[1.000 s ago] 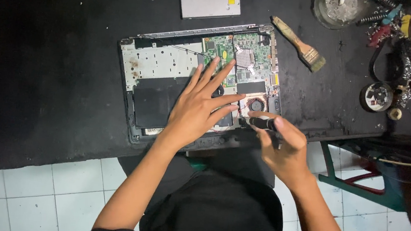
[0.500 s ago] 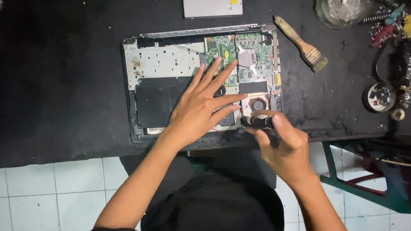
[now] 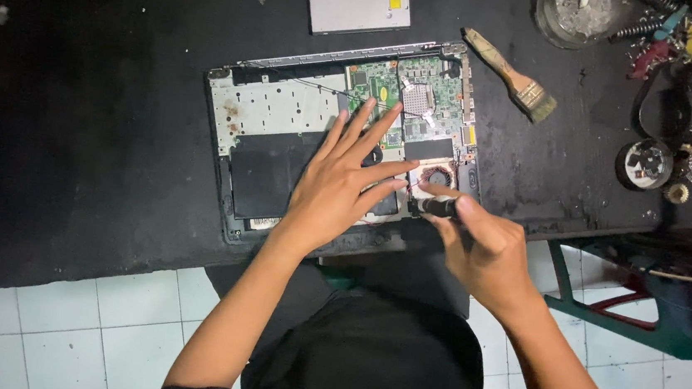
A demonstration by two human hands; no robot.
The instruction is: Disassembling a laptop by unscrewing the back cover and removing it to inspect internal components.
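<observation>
Opened laptop (image 3: 343,136) lies on the black table (image 3: 103,115). Left hand (image 3: 338,190) rests flat on it, fingers spread, released. Right hand (image 3: 487,249) grasps a dark screwdriver (image 3: 437,207) beside the fan (image 3: 437,177).

- Laptop (image 3: 342,144) is showing bare grey metal and a glossy green board.
- Brush (image 3: 511,75) is showing a worn wooden handle.
- Table (image 3: 94,114) is looking matt black.

Repair workshop: opened laptop (image 3: 343,136), scattered tools (image 3: 676,48)
</observation>
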